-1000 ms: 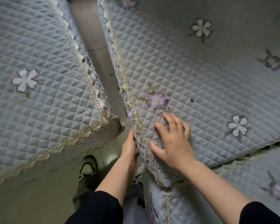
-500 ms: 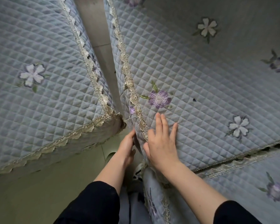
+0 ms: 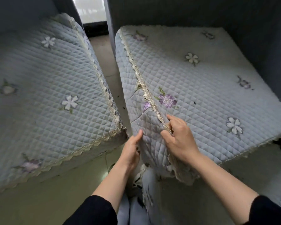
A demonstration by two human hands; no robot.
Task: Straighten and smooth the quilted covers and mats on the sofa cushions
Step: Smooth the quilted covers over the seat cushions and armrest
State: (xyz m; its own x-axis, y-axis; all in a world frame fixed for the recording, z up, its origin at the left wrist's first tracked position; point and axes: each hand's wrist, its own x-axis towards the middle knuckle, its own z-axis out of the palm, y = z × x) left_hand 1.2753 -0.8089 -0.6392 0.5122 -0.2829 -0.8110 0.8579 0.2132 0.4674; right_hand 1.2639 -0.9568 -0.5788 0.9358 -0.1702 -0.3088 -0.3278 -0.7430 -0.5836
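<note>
Quilted cover [image 3: 201, 88] lies on the right sofa cushion, side flap hanging over its near-left corner. Right hand [image 3: 178, 140] now pinches the lace trim [image 3: 146, 93] at that corner with curled fingers; 0.5 s ago it lay flat on top. Left hand [image 3: 131, 151] still has straight fingers pressed on the hanging flap, gripping nothing. View has tilted up: dark sofa back [image 3: 234, 21] now visible far. A 2nd covered cushion [image 3: 47, 95] sits left, tiled floor [image 3: 110, 75] between the 2. Black sleeves [image 3: 94, 210] near.
</note>
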